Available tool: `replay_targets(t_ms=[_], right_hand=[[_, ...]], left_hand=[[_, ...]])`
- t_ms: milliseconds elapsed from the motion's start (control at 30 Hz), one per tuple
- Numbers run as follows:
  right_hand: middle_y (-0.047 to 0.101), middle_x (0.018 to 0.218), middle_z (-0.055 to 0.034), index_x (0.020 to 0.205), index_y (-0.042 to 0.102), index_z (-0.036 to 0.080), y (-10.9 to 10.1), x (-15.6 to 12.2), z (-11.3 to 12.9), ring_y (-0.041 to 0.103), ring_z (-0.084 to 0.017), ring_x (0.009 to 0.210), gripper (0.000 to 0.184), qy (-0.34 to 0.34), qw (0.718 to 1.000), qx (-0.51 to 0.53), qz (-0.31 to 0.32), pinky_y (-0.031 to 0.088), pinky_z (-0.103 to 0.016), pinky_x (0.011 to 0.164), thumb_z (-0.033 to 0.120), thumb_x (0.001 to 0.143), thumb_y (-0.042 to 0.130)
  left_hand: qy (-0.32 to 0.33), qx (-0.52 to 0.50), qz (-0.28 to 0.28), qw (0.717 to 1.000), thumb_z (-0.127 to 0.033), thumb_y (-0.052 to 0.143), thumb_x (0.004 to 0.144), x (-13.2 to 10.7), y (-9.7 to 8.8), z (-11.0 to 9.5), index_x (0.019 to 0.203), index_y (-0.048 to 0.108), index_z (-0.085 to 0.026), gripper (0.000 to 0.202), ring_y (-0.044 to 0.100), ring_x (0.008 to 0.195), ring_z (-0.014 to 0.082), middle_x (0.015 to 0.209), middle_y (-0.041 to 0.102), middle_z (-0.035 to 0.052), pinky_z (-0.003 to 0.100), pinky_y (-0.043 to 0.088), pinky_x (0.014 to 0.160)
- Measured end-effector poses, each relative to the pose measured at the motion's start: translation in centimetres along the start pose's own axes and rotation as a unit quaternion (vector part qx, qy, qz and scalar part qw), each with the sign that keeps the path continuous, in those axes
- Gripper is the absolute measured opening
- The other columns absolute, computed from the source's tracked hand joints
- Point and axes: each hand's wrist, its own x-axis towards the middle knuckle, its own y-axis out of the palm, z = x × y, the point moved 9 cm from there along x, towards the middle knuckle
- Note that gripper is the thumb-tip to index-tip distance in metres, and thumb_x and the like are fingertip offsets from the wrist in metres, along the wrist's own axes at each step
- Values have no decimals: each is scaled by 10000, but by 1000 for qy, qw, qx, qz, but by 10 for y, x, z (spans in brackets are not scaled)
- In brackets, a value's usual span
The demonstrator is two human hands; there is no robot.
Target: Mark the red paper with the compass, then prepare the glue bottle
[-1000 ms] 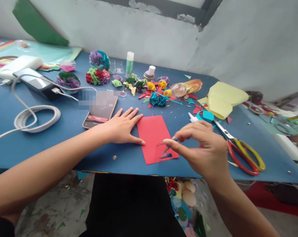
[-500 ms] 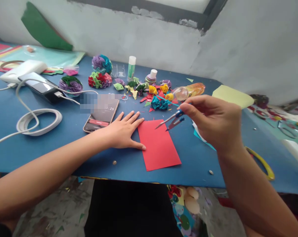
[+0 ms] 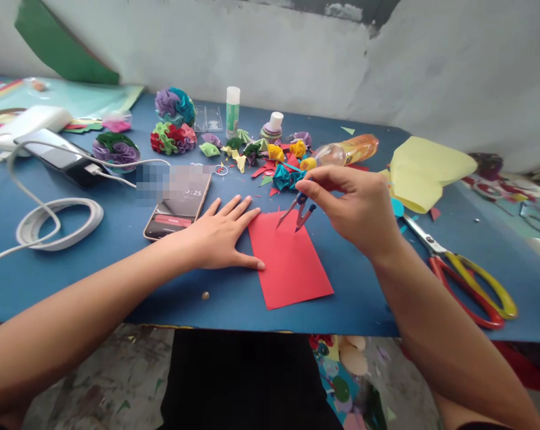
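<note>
Head view: blue tabletop (image 3: 50, 263) against a grey wall. Left hand (image 3: 218, 236) open, flat, touching red rectangular paper sheet (image 3: 287, 260) at its nine o'clock edge. Right hand (image 3: 354, 206) pinching small blue-hinged metal compass (image 3: 299, 210) above twelve o'clock edge. Risks: sheet sliding, point tearing paper or pricking fingers.

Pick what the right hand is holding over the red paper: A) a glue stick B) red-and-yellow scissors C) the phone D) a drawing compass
D: the right hand pinches a small drawing compass by its top, legs pointing down at the red paper; the scissors lie untouched on the table to its right.
</note>
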Motion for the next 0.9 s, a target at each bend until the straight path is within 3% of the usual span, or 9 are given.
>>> replay_targets(t_ms=[733, 900], right_hand=[[702, 676, 11, 770, 701, 227, 4, -1, 5, 638, -157, 615, 114, -11, 1000, -7, 13, 505, -286, 608, 298, 850, 660], [725, 791, -3, 802, 697, 243, 6, -1, 13, 667, -179, 740, 74, -51, 998, -3, 27, 518, -316, 718, 242, 858, 649]], left_hand=[[1, 3, 0, 1000, -864, 353, 688, 0, 0, -1, 1499, 151, -157, 1095, 8, 1462, 306, 1580, 31, 113, 544, 55, 1159], [-2, 2, 2, 1000, -863, 357, 687, 0, 0, 0, 1498, 154, -157, 1094, 10, 1461, 307, 1579, 38, 121, 545, 52, 1158]])
